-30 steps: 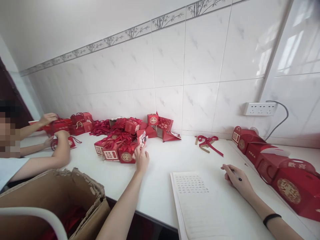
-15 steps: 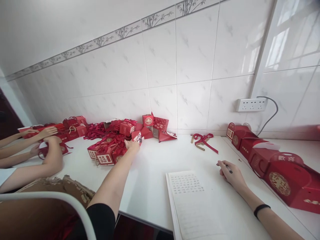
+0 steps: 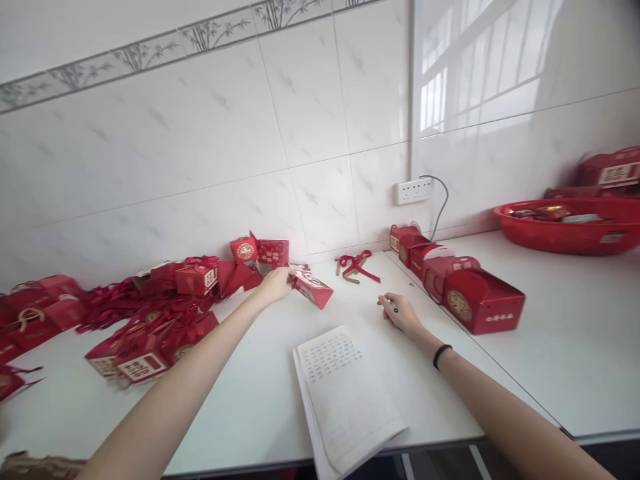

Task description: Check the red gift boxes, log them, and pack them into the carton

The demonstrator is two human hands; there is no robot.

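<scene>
My left hand (image 3: 275, 287) is closed on one end of a small red gift box (image 3: 315, 288) with white and gold print, held tilted over the white table. Around a dark pen (image 3: 393, 306) the fingers of my right hand (image 3: 404, 316) are curled, resting near the table top. Between my forearms lies an open notebook (image 3: 357, 407) with several handwritten lines on its page. Left of my left hand is a pile of red gift boxes (image 3: 197, 277) and ribbons. Loose red ribbon (image 3: 367, 270) lies beyond the held box.
A row of assembled red boxes (image 3: 485, 300) stands right of my right hand. Farther right is a red basin (image 3: 555, 235) with small packets in it. A power socket (image 3: 414, 191) with a cable is on the tiled wall. Torn cardboard (image 3: 40, 465) shows at lower left.
My left hand has moved right from the pile, carrying the red gift box. My right hand still holds the pen. The view has turned right, bringing the basin in and leaving the other people's arms out.
</scene>
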